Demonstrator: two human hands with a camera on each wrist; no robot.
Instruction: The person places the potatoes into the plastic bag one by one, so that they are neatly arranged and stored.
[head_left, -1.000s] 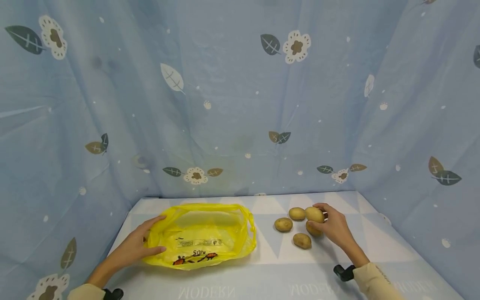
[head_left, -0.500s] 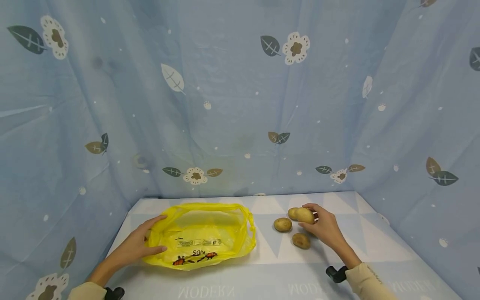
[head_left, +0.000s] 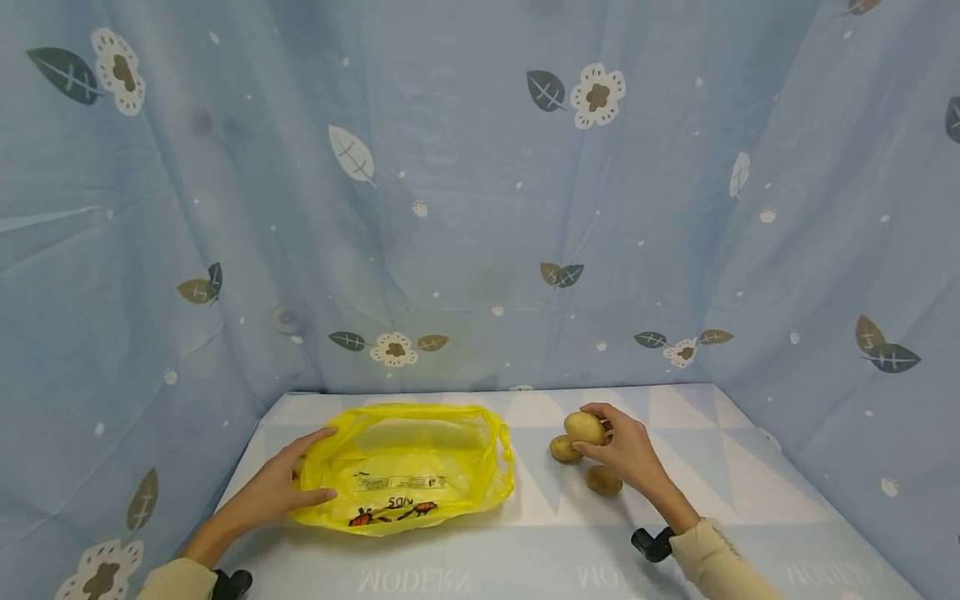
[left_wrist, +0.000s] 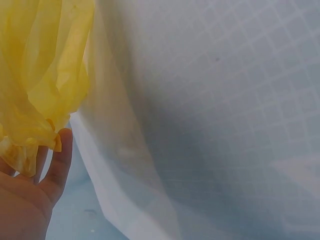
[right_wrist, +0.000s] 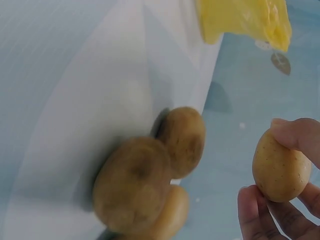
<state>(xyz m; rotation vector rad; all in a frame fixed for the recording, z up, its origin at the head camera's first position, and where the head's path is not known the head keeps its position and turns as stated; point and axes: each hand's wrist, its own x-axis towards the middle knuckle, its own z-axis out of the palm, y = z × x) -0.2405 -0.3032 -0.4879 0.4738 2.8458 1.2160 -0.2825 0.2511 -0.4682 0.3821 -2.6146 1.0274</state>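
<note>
My left hand [head_left: 273, 492] holds the left end of a yellow plastic bag [head_left: 405, 483], thumb and fingers spread at its rim. The bag's mouth gapes wide, and its printed side lies toward me. In the left wrist view, fingers touch the gathered yellow plastic [left_wrist: 45, 75]. My right hand [head_left: 626, 450] pinches a pale potato [head_left: 584, 428] between thumb and fingers, lifted off the table in the right wrist view. Just beside it lies another potato [head_left: 564, 449], with a browner potato [head_left: 603, 481] nearer to me. My right hand hides other potatoes in the head view.
Three loose potatoes cluster on the table in the right wrist view, a large brown potato [right_wrist: 132, 185] closest to the camera. The pale patterned tabletop [head_left: 525, 550] is bounded by a blue floral curtain [head_left: 480, 208] at the back and sides.
The right hand has picked up a potato from the group and carried it left, toward the bag. My left hand and the bag stay nearly in place.
</note>
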